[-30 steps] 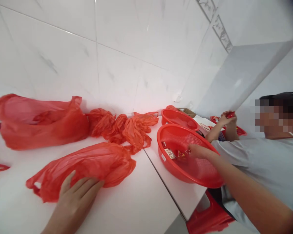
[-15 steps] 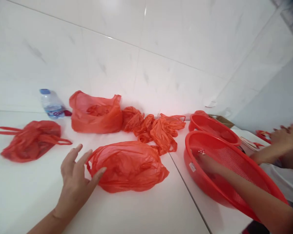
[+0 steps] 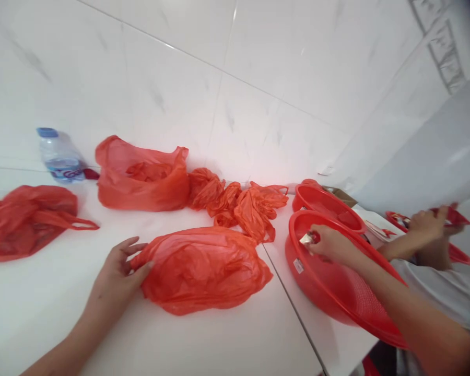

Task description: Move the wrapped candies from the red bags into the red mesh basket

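My left hand (image 3: 121, 271) is closed on the left rim of a red plastic bag (image 3: 207, 271), with the thumb on the inner side. The bag lies mouth open on the white table. My right hand (image 3: 331, 244) is over the near end of a large red plastic basket (image 3: 360, 292), pinching a small shiny silver-and-red packet (image 3: 308, 238). What the packet is, I cannot make out. The basket's floor is partly hidden by my forearm.
A knotted red bag (image 3: 31, 222), a water bottle (image 3: 60, 156), an upright red bag (image 3: 143, 180) and crumpled red bags (image 3: 254, 209) stand along the wall. A second red basket (image 3: 329, 203) sits behind the large one. At right, a co-worker's hands (image 3: 426, 227) hold something red.
My right hand has risen from inside the large basket with the small packet. My left hand has closed on the bag's rim. The view has shifted to the right.
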`<state>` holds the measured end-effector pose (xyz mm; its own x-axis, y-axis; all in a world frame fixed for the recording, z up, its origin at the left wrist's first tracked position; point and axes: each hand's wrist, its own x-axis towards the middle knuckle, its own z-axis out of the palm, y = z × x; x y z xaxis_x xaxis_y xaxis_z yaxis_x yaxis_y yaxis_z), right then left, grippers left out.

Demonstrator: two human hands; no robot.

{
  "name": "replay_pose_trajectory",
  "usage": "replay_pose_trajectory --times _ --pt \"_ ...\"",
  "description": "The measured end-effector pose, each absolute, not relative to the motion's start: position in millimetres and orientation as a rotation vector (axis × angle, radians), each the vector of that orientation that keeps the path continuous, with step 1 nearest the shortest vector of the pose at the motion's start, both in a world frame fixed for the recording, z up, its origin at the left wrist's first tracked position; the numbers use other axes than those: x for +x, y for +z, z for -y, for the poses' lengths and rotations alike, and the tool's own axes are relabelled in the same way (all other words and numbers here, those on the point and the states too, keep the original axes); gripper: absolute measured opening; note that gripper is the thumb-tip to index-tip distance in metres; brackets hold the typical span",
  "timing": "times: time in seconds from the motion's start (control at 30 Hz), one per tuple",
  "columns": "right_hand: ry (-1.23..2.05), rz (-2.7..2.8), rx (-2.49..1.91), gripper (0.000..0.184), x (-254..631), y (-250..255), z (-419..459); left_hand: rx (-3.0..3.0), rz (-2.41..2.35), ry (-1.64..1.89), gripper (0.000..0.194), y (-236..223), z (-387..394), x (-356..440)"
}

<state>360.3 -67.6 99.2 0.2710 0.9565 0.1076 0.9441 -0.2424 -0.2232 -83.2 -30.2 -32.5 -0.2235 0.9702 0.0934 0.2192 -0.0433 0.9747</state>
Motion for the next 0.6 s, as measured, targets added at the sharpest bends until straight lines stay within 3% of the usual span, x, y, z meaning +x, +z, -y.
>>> replay_pose_trajectory --times 0.13,0.23,0.43,0.6 --pt "-0.248 2.085 -1.864 0.011 293 136 72 1.227 -1.369 1.420 0.061 -33 34 -78" --pt "-0.183 2.373 -1.552 0.010 224 144 86 1.223 -1.305 1.432 0.055 -33 37 -77" --pt "-0.198 2.841 -1.138 0.012 149 79 69 1.206 -1.238 1.422 0.053 -26 43 -78" --pt "-0.168 2.691 -1.136 0.034 163 67 47 1.175 -1.224 1.394 0.050 -23 46 -77"
